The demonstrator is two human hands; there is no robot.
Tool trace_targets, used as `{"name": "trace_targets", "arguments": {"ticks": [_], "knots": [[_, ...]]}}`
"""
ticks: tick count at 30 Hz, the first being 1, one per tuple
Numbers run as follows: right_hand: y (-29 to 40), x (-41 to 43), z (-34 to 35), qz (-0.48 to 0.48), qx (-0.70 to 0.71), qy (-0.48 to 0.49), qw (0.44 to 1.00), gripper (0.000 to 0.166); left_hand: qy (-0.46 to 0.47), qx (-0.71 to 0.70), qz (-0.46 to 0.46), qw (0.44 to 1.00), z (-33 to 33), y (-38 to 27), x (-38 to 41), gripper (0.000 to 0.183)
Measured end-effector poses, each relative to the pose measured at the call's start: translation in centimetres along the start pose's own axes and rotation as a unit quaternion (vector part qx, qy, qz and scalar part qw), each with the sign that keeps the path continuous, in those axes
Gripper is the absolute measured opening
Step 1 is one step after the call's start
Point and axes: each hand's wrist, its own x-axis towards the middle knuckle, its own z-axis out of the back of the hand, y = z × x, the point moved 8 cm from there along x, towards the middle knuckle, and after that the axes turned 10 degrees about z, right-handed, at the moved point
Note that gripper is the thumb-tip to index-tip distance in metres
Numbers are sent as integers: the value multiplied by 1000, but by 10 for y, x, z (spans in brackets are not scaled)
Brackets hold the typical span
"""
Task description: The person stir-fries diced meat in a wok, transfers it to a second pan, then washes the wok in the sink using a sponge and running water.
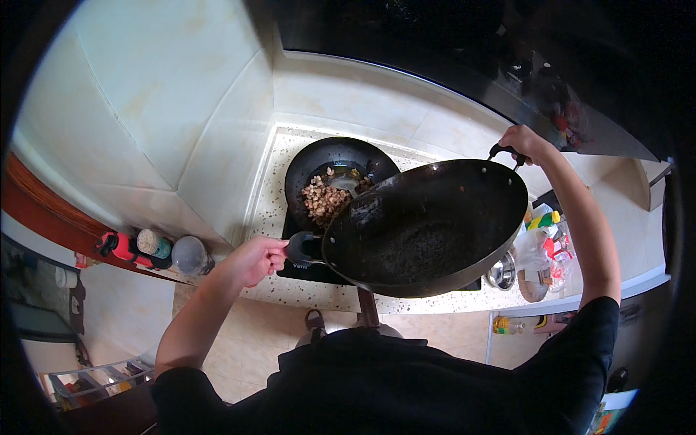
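Note:
My left hand [263, 261] grips the near-left loop handle [299, 249] of a large blackened wok [435, 228]. My right hand [526, 142] is closed round the opposite black handle [503, 149], at the upper right. The wok tilts between them, its dark inside showing and nothing lying in it. Partly covered by its rim is a second black wok [304, 163] on the cooktop. Browned diced pieces of food, seemingly meat [323, 201], lie in that wok with some oil and a metal utensil head [342, 184].
A black glass cooktop [296, 272] is set in the speckled counter [321, 296]. Steel bowls [501, 272], bags and bottles [544, 220] crowd the right. A clear-lidded jar [190, 254] stands left. Below the wok juts a brown handle [368, 310], its other end hidden.

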Motion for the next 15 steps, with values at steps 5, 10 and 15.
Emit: {"name": "trace_targets", "arguments": {"ticks": [5, 10, 15], "knots": [[23, 6, -3, -22, 1, 18, 1000, 16, 12, -29, 31, 999, 16, 3, 0, 24], [39, 11, -6, -55, -31, 39, 997, 18, 46, -27, 96, 994, 21, 9, -2, 24], [52, 18, -4, -41, -70, 53, 995, 19, 66, -47, 108, 991, 25, 12, 1, 27]]}}
